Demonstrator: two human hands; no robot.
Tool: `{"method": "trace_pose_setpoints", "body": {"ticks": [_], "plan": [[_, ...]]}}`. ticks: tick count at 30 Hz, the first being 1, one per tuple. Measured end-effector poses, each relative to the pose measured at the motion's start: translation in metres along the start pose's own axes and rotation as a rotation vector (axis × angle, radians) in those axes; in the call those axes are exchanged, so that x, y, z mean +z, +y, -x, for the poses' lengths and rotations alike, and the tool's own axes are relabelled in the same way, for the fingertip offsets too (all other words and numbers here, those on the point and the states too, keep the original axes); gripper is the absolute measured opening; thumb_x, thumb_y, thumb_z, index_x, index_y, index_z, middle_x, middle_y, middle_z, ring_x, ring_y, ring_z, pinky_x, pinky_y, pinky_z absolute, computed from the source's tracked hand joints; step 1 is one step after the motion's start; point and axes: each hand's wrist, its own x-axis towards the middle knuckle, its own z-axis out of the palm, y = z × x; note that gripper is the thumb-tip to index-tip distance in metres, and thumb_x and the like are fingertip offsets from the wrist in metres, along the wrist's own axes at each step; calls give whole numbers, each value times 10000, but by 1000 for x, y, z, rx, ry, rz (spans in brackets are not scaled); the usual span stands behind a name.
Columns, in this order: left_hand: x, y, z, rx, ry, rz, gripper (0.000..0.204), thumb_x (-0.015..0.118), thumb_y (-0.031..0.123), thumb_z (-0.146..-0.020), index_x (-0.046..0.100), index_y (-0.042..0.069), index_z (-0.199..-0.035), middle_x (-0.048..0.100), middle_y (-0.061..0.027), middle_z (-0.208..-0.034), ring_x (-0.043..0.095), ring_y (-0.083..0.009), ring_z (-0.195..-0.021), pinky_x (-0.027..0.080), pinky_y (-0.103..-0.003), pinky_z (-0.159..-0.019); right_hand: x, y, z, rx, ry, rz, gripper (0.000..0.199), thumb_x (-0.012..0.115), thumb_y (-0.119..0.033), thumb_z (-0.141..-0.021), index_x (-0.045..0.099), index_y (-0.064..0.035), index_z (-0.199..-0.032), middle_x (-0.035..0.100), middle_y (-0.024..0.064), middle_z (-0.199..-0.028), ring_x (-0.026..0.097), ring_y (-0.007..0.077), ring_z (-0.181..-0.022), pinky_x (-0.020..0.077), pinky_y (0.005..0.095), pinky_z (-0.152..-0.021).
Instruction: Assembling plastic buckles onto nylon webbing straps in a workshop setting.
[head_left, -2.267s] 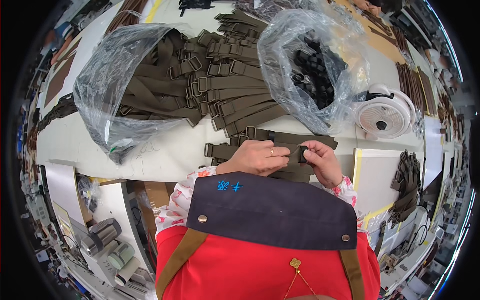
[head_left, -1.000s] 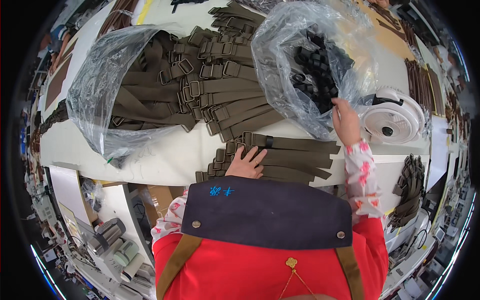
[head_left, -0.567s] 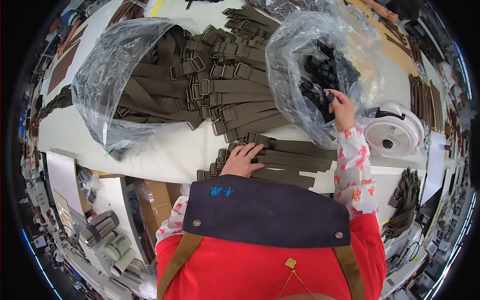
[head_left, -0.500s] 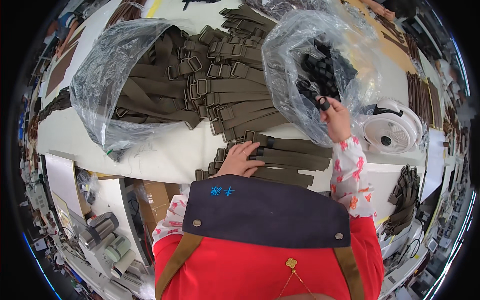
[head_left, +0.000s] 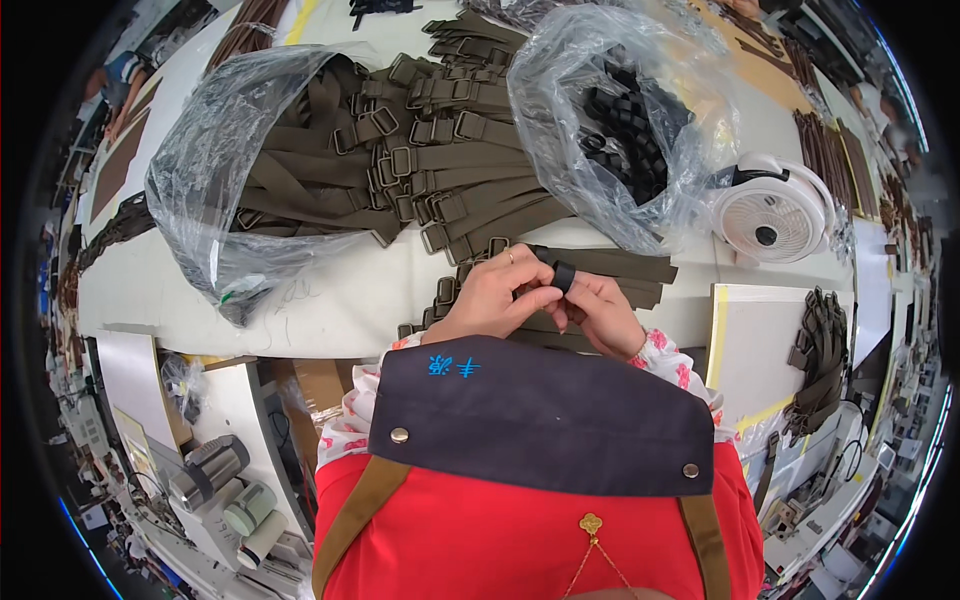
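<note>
My two hands meet over a row of olive-brown webbing straps (head_left: 630, 264) at the table's near edge. A small black loop (head_left: 563, 277) stands between them, pinched by the fingers of my right hand (head_left: 603, 315). My left hand (head_left: 492, 298) is closed beside it, fingertips bent in toward the loop; what it grips is hidden by the fingers. Metal-coloured buckles show at the straps' left ends. Beyond my hands lies a large pile of buckled straps (head_left: 470, 150), partly inside a clear plastic bag (head_left: 215, 150).
Another clear bag (head_left: 540, 110) at the back right holds several black loops (head_left: 625, 130). Beside it stands a white fan (head_left: 768, 225). More straps (head_left: 822, 355) hang over a board at the right. A flask (head_left: 210, 470) and cups sit at the lower left.
My right hand has come from the bag of black loops back toward me, bringing a loop to my left hand. My left hand has lifted from lying spread on the straps and closed.
</note>
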Motion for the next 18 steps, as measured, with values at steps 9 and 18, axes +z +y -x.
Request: {"method": "trace_pose_setpoints", "body": {"ticks": [9, 18], "plan": [[-12, -6, 7, 8, -495, 25, 144, 625, 140, -848, 576, 6, -870, 573, -84, -801, 564, -219, -743, 442, -311, -672, -4, -7, 19, 78, -184, 308, 165, 592, -73, -885, 531, 13, -1012, 597, 41, -938, 611, 109, -829, 510, 247, -746], [-29, -107, -40, 97, 366, -872, 370, 670, 130, -745, 573, 54, -1093, 562, -101, -1066, 525, -298, -987, 420, -391, -846, -12, 17, 35, 205, -146, 318, 137, 668, -45, -808, 544, -40, -864, 577, 0, -909, 484, 46, -723, 434, 200, -666]]}}
